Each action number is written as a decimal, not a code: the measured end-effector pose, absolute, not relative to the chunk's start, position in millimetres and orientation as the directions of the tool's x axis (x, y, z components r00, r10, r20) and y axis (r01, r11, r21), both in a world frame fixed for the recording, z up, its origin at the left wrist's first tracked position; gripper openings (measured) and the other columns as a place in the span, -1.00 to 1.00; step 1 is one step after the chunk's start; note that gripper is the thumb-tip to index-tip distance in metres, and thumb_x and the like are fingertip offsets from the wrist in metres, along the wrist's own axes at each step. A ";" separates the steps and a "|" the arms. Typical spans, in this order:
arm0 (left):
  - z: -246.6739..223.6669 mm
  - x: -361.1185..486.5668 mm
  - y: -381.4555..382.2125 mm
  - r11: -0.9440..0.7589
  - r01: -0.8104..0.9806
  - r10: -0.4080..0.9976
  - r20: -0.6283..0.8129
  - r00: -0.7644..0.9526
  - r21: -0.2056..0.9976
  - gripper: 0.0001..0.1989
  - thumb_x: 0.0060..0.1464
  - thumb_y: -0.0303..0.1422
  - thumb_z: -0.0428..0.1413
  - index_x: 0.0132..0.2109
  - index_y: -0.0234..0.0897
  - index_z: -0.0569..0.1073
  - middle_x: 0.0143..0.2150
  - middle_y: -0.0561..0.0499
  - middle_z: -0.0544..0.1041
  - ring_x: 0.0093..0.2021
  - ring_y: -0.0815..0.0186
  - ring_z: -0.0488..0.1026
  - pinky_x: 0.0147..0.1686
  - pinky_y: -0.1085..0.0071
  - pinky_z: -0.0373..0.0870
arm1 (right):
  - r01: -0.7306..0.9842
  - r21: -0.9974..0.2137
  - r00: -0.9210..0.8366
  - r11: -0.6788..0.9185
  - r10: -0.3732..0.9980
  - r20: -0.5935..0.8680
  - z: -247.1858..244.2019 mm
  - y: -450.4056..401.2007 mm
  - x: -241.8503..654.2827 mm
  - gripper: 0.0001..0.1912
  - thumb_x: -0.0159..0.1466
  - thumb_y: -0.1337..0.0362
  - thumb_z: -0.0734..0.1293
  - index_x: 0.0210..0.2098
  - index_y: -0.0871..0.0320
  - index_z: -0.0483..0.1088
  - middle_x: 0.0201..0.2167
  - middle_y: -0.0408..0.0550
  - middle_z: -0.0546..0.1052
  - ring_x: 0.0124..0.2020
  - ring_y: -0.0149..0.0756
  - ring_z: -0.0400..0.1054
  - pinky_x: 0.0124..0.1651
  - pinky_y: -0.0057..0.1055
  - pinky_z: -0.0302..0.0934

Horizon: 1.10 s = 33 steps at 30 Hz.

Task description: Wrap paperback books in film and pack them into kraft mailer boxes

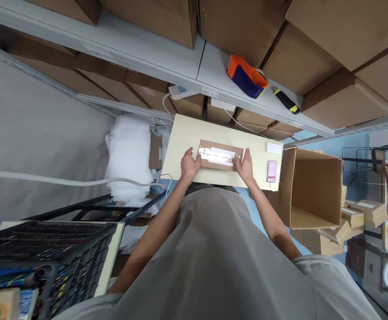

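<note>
Flanking a small box (pixel 219 166), the left hand (pixel 189 165) and right hand (pixel 245 166) touch its ends with their thumbs, fingers spread; it lies on the pale table (pixel 184 133) (the box's top glares); a phone (pixel 271 171) lies toward the table's right end; an open carton (pixel 317 178) stands just beyond.

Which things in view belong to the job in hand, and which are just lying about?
In use now:
small cardboard box, between the left hand and right hand
cream tabletop under it

Apparently just lying about:
phone on the tabletop
orange-and-blue object on the shelf
black-and-yellow tool beside it
large open carton
</note>
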State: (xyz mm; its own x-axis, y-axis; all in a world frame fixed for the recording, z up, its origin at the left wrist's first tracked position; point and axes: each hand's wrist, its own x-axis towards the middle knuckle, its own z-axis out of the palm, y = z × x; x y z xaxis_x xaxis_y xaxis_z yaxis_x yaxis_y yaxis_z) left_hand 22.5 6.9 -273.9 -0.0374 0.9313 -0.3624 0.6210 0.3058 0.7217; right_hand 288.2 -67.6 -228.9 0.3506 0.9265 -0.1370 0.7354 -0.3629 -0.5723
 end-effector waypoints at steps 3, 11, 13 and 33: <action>-277.4 46.3 -8.1 0.259 0.643 0.930 -0.365 0.035 0.721 -0.23 0.39 -0.17 0.18 0.56 -0.52 0.29 0.50 -0.50 0.48 0.52 -0.24 0.45 0.52 -0.10 0.41 | 0.615 -0.590 0.445 -0.523 0.848 -0.288 -254.9 -82.7 266.9 0.09 0.56 -0.31 0.13 0.64 0.54 -0.01 0.63 0.62 0.21 0.66 0.30 0.18 0.61 0.18 0.21; -270.1 74.8 -4.0 0.311 0.727 0.925 -0.371 -0.083 0.612 0.06 0.27 0.12 0.32 0.58 -0.58 0.23 0.45 -0.60 0.50 0.45 -0.40 0.49 0.37 -0.09 0.50 | 0.512 -0.555 0.573 -0.655 0.742 -0.348 -277.4 -73.6 255.2 0.21 0.45 -0.39 0.30 0.68 0.39 -0.08 0.57 0.57 0.33 0.45 0.38 0.47 0.38 0.13 0.43; -270.0 65.5 1.3 0.297 0.725 0.924 -0.380 -0.052 0.622 -0.15 0.36 0.10 0.24 0.52 -0.43 0.38 0.31 -0.46 0.65 0.32 -0.33 0.61 0.26 -0.05 0.56 | 0.496 -0.584 0.549 -0.643 0.753 -0.363 -280.3 -77.8 262.4 -0.01 0.58 -0.27 0.13 0.69 0.33 -0.05 0.46 0.46 0.50 0.38 0.29 0.54 0.36 0.09 0.43; -257.5 88.1 11.2 0.105 0.723 0.978 -0.202 0.049 0.683 0.16 0.35 0.18 0.25 0.68 -0.58 0.00 0.75 -0.61 -0.18 0.79 -0.31 -0.32 0.70 -0.27 -0.24 | 0.682 -0.492 0.545 -0.541 0.825 -0.151 -273.4 -49.2 239.3 0.25 0.53 -0.44 0.13 0.69 0.57 -0.18 0.72 0.63 -0.14 0.76 0.33 -0.21 0.70 0.26 -0.06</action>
